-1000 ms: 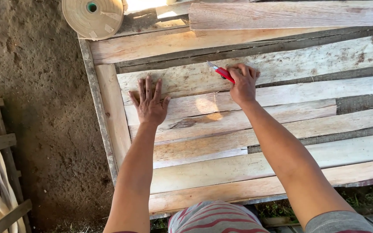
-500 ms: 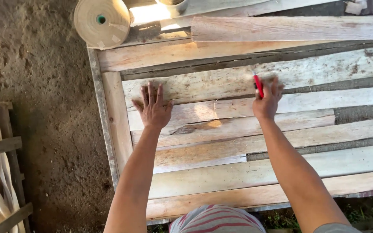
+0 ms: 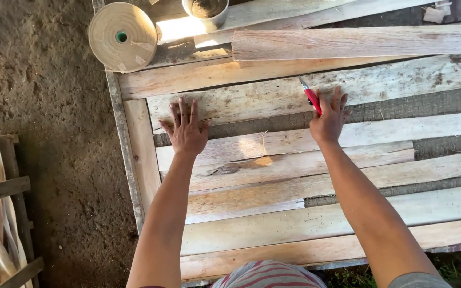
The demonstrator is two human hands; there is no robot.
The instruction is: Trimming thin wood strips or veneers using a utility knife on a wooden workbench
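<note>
My left hand (image 3: 185, 127) lies flat, fingers spread, on a pale weathered wooden plank (image 3: 273, 98) near its left end. My right hand (image 3: 328, 116) grips a red-handled utility knife (image 3: 310, 96), its blade pointing up and left onto the same plank. The plank belongs to a low platform of rough boards (image 3: 294, 197) laid side by side with gaps between them. Both forearms reach forward from the bottom of the view.
A large roll of tan tape (image 3: 123, 36) rests at the platform's top left. A white cup (image 3: 205, 10) sits beyond it. A loose board (image 3: 358, 42) lies across the top. Bare dirt ground (image 3: 44, 133) is left, with a wooden rack (image 3: 1, 213) holding strips.
My right hand with the knife has slid rightward along the plank, and the knife has turned from lying sideways to pointing up. My left hand has stayed pressed flat on it.
</note>
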